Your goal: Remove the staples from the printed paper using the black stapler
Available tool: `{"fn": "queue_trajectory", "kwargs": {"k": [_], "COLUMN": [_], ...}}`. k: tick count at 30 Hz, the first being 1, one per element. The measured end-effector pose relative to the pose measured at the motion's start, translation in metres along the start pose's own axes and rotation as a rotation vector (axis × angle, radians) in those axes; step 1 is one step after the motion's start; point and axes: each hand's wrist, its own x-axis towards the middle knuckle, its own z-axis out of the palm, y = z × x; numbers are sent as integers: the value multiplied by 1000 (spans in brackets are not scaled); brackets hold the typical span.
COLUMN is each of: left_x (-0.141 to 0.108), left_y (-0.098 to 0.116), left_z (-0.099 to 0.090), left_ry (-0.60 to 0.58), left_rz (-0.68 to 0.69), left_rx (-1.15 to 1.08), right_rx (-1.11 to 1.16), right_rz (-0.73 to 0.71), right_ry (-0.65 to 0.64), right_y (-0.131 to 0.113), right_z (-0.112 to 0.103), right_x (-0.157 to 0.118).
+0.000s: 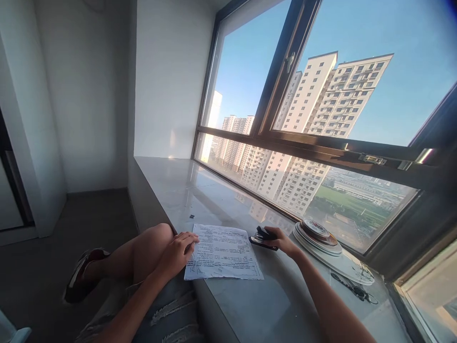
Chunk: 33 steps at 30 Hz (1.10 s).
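A printed sheet of paper, possibly more than one layer, lies on the pale windowsill, its lower left corner reaching past the sill's edge. My left hand is at the paper's left edge, fingers bent over the margin and closed on it; the fingers' undersides are hidden. To the right of the sheet, my right hand grips a black stapler, whose jaws point left toward the paper's right edge. Small dark pieces sit on the sill just above the paper.
A stack of round plates or discs stands by the window, right of my right hand. Dark items with loops, perhaps scissors or keys, lie near it. The framed window borders the sill. My bent leg rests at its left side.
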Motion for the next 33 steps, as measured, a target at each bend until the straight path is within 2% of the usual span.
{"fn": "queue_trajectory", "kwargs": {"k": [2, 5, 11, 15, 20, 23, 27, 29, 33], "left_x": [0, 1, 4, 5, 6, 7, 7, 7, 4], "left_y": [-1, -1, 0, 0, -1, -3, -1, 2, 8], "left_z": [0, -1, -3, -3, -2, 0, 0, -2, -6], "left_ry": [-3, -15, -21, -35, -44, -33, -25, -25, -32], "left_rz": [-5, -10, 9, 26, 26, 33, 22, 9, -7], "left_rx": [5, 23, 45, 61, 65, 62, 54, 55, 61], "right_rx": [33, 41, -66, -76, -171, -195, -125, -169, -406], "right_rz": [14, -52, -240, -311, -307, -224, -86, -88, -117], "right_ry": [-37, -122, -269, -302, -293, -281, -49, 16, -67], "right_y": [14, 22, 7, -4, -7, -12, -26, -33, -43], "right_z": [-10, -16, 0, 12, 7, 4, 16, 26, 40], "right_x": [-5, -6, 10, 17, 13, 11, 17, 22, 23]}}
